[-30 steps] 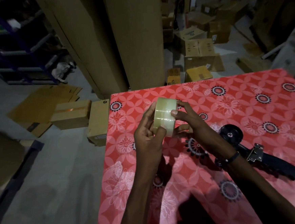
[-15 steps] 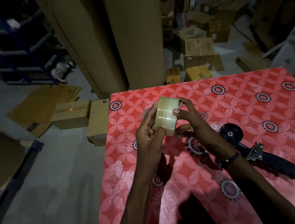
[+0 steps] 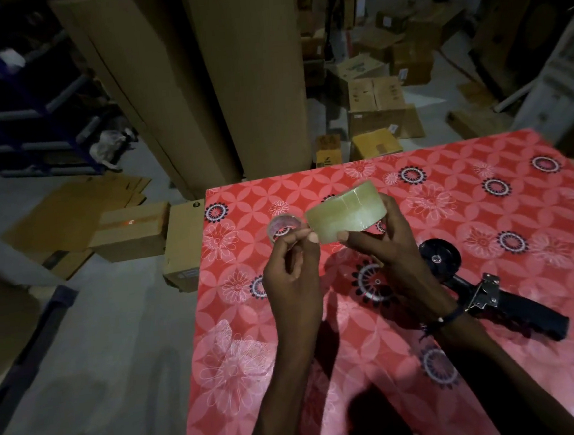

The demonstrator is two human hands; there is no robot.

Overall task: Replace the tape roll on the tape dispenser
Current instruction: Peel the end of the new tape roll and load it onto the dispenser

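A roll of clear yellowish tape [image 3: 345, 212] is held above the red flowered tablecloth [image 3: 466, 203]. My right hand [image 3: 395, 260] grips it from below and the right, fingers curled round its rim. The thumb and forefinger of my left hand [image 3: 292, 278] pinch the roll's lower left edge. The black hand-held tape dispenser [image 3: 490, 290] lies on the cloth to the right of my right wrist. Its round hub [image 3: 440, 256] carries no roll and its handle points right.
A small clear ring [image 3: 281, 226] shows just beyond my left fingers; I cannot tell whether it lies on the cloth. Tall cardboard sheets [image 3: 234, 84] stand behind the table. Several cardboard boxes [image 3: 376, 107] cover the floor beyond and to the left.
The roll has turned from standing on edge to lying flatter and has moved right. My left hand let go of its side and now pinches its lower edge.
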